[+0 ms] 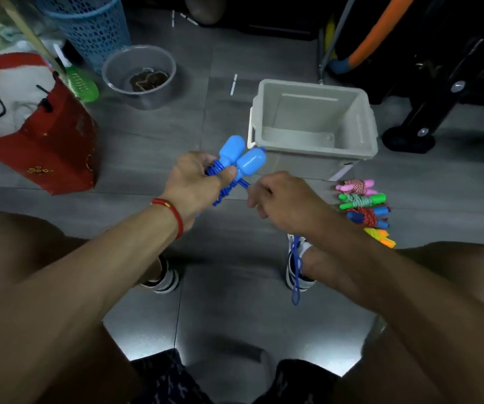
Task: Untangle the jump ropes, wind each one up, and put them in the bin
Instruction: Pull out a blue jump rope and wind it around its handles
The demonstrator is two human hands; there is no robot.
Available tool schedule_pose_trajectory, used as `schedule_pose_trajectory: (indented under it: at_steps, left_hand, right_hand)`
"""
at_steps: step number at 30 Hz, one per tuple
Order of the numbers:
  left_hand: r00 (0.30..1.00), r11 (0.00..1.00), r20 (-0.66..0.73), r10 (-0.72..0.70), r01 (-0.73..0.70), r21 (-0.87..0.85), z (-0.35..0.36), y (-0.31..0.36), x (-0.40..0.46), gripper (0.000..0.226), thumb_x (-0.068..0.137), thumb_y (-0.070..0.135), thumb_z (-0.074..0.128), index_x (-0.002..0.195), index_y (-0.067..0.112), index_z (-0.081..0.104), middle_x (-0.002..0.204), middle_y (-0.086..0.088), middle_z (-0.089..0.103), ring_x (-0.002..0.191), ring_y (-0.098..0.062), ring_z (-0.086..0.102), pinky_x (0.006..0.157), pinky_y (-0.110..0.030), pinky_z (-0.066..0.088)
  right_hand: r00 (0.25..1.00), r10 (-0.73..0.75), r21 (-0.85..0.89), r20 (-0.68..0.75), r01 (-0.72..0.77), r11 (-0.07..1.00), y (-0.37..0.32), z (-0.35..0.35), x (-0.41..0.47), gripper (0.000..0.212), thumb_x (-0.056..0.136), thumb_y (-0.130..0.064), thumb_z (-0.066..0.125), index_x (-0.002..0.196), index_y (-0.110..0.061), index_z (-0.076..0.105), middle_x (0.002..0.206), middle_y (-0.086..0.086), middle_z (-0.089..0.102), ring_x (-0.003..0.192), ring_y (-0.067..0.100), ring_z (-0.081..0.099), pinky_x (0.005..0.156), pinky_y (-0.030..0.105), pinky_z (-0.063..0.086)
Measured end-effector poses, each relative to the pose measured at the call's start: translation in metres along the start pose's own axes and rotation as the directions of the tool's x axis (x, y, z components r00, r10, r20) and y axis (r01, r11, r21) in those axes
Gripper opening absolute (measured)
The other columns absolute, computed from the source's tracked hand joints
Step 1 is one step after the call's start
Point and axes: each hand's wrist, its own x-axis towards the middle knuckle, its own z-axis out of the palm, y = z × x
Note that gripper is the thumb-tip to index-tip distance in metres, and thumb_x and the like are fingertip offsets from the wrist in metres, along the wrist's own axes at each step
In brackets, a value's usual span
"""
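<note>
Left hand (197, 182): blue handles (242, 157) up-right.

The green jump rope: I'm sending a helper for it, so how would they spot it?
Find the grey bin on the floor. To its right front corner lies a short row of wound jump ropes. The green jump rope is second from the bin, between the pink one and the blue-handled one; only it has bright green handles.

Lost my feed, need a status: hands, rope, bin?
Left hand grips blue rope's handles; right hand winding its cord. Bin empty. Four wound ropes beside it.
</note>
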Motion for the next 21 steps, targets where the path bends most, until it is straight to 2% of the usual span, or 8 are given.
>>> schedule_pose_trajectory:
  at_steps: [2, 4, 7, 9, 11, 15, 17, 21]
  left_hand:
    - [0.995, 0.972, -0.021, 0.099, -0.092, 0.216, 0.012, -0.001, 0.003, 0.031, 0.080, 0.036, 0.076, 0.094, 0.012, 0.064, 0.083, -0.008, 0.070, 0.073, -0.018, 0.060, 0.072, -0.039, 0.054]
    - [0.981, 0.897, -0.006, 0.194, -0.175, 0.405, 0.023, 0.001, 0.004, 0.032, 0.081, 0.036, 0.077, 0.098, 0.017, 0.058, 0.090, -0.002, 0.065, 0.082, -0.021, 0.058, 0.072, -0.030, 0.045]
    - [0.965, 0.813, 0.120, 0.234, -0.262, 0.520, 0.035, 0.004, 0.012, 0.037, 0.079, 0.039, 0.079, 0.106, 0.023, 0.061, 0.098, -0.008, 0.066, 0.096, -0.029, 0.058, 0.079, -0.033, 0.046]
    - [0.938, 0.752, 0.245, 0.245, -0.343, 0.564, 0.039, 0.007, 0.016, 0.039, 0.077, 0.043, 0.080, 0.110, 0.029, 0.065, 0.101, -0.007, 0.068, 0.102, -0.029, 0.058, 0.087, -0.035, 0.048]
    - [0.875, 0.667, 0.408, 0.260, -0.469, 0.579, 0.045, 0.012, 0.016, 0.032, 0.080, 0.043, 0.079, 0.106, 0.030, 0.069, 0.093, -0.004, 0.069, 0.097, -0.028, 0.061, 0.084, -0.038, 0.050]
    - [0.697, 0.612, 0.685, 0.213, -0.642, 0.462, 0.061, 0.020, 0.007, 0.023, 0.087, 0.041, 0.073, 0.104, 0.027, 0.071, 0.070, -0.001, 0.061, 0.073, -0.019, 0.058, 0.069, -0.034, 0.048]
    - [0.636, 0.602, 0.744, 0.204, -0.681, 0.417, 0.069, 0.022, 0.004, 0.024, 0.086, 0.043, 0.074, 0.106, 0.030, 0.072, 0.066, 0.004, 0.059, 0.065, -0.009, 0.054, 0.063, -0.030, 0.045]
    - [0.580, 0.591, 0.800, 0.153, -0.702, 0.396, 0.088, 0.028, -0.003, 0.022, 0.079, 0.045, 0.080, 0.091, 0.028, 0.074, 0.061, 0.009, 0.057, 0.060, -0.006, 0.053, 0.058, -0.027, 0.043]
  right_hand:
    - [1.000, 0.009, -0.057, 0.009, -0.008, 0.998, 0.004, -0.001, -0.006, 0.033, 0.102, -0.023, 0.040, 0.079, -0.022, 0.064, 0.086, -0.004, 0.060, 0.080, 0.014, 0.056, 0.072, 0.025, 0.038]
    - [0.999, 0.042, -0.080, 0.007, -0.041, 0.996, 0.009, -0.009, -0.011, 0.032, 0.103, -0.022, 0.039, 0.083, -0.022, 0.065, 0.087, -0.006, 0.056, 0.083, 0.015, 0.054, 0.073, 0.025, 0.037]
    - [0.997, 0.071, -0.124, -0.002, -0.071, 0.990, 0.023, -0.028, -0.018, 0.025, 0.098, -0.026, 0.050, 0.081, -0.019, 0.067, 0.074, -0.008, 0.051, 0.069, 0.013, 0.053, 0.057, 0.022, 0.037]
    - [0.999, 0.033, -0.232, -0.039, -0.041, 0.972, 0.035, -0.036, -0.023, 0.017, 0.093, -0.028, 0.059, 0.081, -0.017, 0.063, 0.074, -0.004, 0.053, 0.074, 0.019, 0.055, 0.061, 0.026, 0.035]
    - [0.993, -0.018, -0.242, -0.115, -0.010, 0.970, 0.047, -0.041, -0.029, 0.008, 0.090, -0.028, 0.065, 0.091, -0.021, 0.064, 0.077, -0.006, 0.058, 0.078, 0.018, 0.057, 0.068, 0.025, 0.037]
    - [0.984, -0.074, -0.284, -0.160, 0.026, 0.958, 0.072, -0.052, -0.039, 0.014, 0.086, -0.037, 0.072, 0.084, -0.032, 0.059, 0.069, -0.014, 0.054, 0.074, 0.014, 0.054, 0.068, 0.032, 0.044]
    - [0.984, -0.107, -0.311, -0.142, 0.058, 0.949, 0.082, -0.055, -0.041, 0.013, 0.085, -0.042, 0.072, 0.085, -0.033, 0.062, 0.069, -0.015, 0.052, 0.075, 0.013, 0.053, 0.072, 0.035, 0.048]
    - [0.982, -0.172, -0.363, -0.082, 0.132, 0.923, 0.094, -0.060, -0.042, 0.017, 0.083, -0.047, 0.074, 0.090, -0.033, 0.067, 0.068, -0.017, 0.050, 0.076, 0.007, 0.048, 0.072, 0.031, 0.039]
